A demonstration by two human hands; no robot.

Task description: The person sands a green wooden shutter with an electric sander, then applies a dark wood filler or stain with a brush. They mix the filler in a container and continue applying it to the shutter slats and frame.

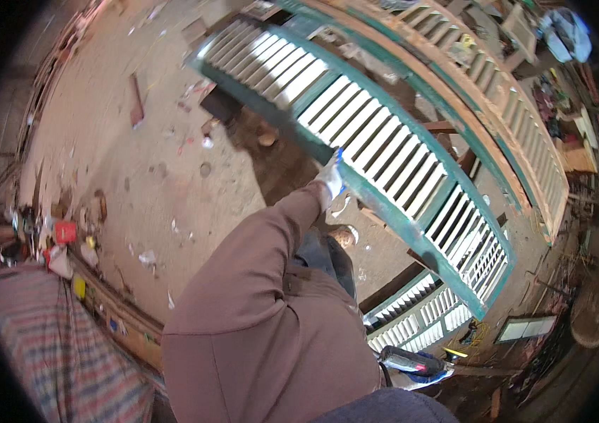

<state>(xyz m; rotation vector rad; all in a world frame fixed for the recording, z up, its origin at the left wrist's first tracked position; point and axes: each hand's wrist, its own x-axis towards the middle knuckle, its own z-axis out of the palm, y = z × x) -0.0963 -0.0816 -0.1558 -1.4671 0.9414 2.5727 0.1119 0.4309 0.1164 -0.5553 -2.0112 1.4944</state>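
Observation:
A long louvered shutter (pixel 373 185) with a green frame and white slats lies slantwise before me, brightly lit in places. My left hand (pixel 329 176), in a white and blue glove, is closed on the near edge of its frame, about midway along. Low on the right, my right hand (pixel 432 377) is gloved in blue and white and mostly hidden. It is closed around a dark, cylindrical power tool (pixel 405 361) with a small red mark. The tool's exact kind cannot be made out. The right hand and tool are apart from the long shutter.
More shutters (pixel 419 321) with white slats lie below its near right end. Beyond it rest bare-wood louvered panels (pixel 525 134). Scraps and a brown strip (pixel 136 102) litter the dirt floor. Striped cloth (pixel 66 338) covers something at lower left; a yellow cord (pixel 479 335) lies right.

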